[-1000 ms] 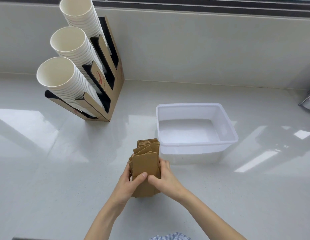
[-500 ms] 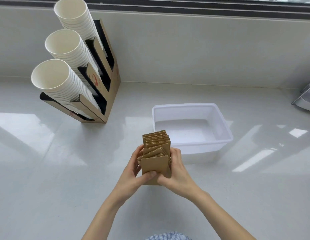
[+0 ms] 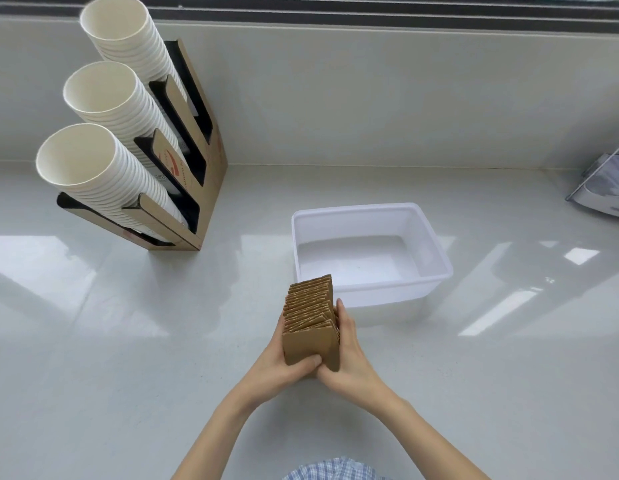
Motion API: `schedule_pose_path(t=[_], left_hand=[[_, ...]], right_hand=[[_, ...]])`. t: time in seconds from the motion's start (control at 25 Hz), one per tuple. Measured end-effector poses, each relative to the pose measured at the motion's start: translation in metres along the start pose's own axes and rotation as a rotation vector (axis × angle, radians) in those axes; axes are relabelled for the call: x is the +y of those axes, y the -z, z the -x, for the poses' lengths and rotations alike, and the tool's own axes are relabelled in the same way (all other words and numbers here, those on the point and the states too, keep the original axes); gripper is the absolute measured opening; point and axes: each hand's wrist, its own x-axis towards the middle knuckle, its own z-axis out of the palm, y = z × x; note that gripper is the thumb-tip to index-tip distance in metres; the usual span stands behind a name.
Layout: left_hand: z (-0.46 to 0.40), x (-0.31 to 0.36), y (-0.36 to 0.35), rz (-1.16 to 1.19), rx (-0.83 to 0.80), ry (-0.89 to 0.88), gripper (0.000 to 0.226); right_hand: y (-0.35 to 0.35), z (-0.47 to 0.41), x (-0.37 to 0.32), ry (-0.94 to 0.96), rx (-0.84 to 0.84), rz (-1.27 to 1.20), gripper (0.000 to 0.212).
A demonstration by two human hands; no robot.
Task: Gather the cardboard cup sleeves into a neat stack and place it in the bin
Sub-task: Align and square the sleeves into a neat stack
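Observation:
A stack of brown cardboard cup sleeves stands on edge between both hands, its top edges now nearly level. My left hand grips its left side with the thumb across the front sleeve. My right hand presses its right side, fingers stretched along the edges. The stack is held just in front of the near left corner of the white plastic bin, which holds nothing.
A cardboard cup dispenser with three slanted columns of white paper cups stands at the back left of the white counter. A clear holder sits at the right edge. A wall runs behind.
The uneven, fanned sleeves have been squared into a tight even stack. Both hands stay on it and have carried it slightly toward the bin.

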Motion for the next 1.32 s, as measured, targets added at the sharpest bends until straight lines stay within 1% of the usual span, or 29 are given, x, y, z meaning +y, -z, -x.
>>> schedule_pose_path(t=[0.2,0.4,0.52,0.68,0.84,0.96,1.08,1.24,1.32], left_hand=[[0.003,0.0,0.001,-0.014,0.003,0.002,0.076],[0.001,-0.004,-0.011,0.019,0.087,-0.004,0.072],[0.003,-0.005,-0.01,-0.005,0.08,-0.017,0.073],[0.002,-0.002,0.003,-0.007,0.04,0.006,0.079],[0.003,0.003,0.012,-0.013,0.007,0.022,0.077],[0.006,0.008,0.016,0.006,0.013,0.046,0.081],[0.009,0.01,0.018,0.076,0.045,0.05,0.082],[0.011,0.01,0.013,0.306,0.121,0.057,0.08],[0.011,0.011,0.011,0.38,0.147,0.058,0.08]], right_hand=[[-0.003,-0.001,0.001,0.024,0.008,0.007,0.099],[-0.009,0.0,-0.001,0.022,0.014,-0.014,0.096],[-0.006,0.003,0.003,0.008,0.0,-0.009,0.091],[0.002,0.004,0.007,0.021,0.008,0.031,0.09],[0.008,0.004,0.003,0.015,-0.061,0.043,0.094],[0.013,0.006,-0.001,0.0,-0.098,0.02,0.093],[0.019,0.009,-0.007,-0.012,-0.102,-0.063,0.091],[0.021,0.009,-0.011,-0.029,-0.073,-0.243,0.09],[0.019,0.008,-0.011,-0.048,-0.054,-0.331,0.089]])
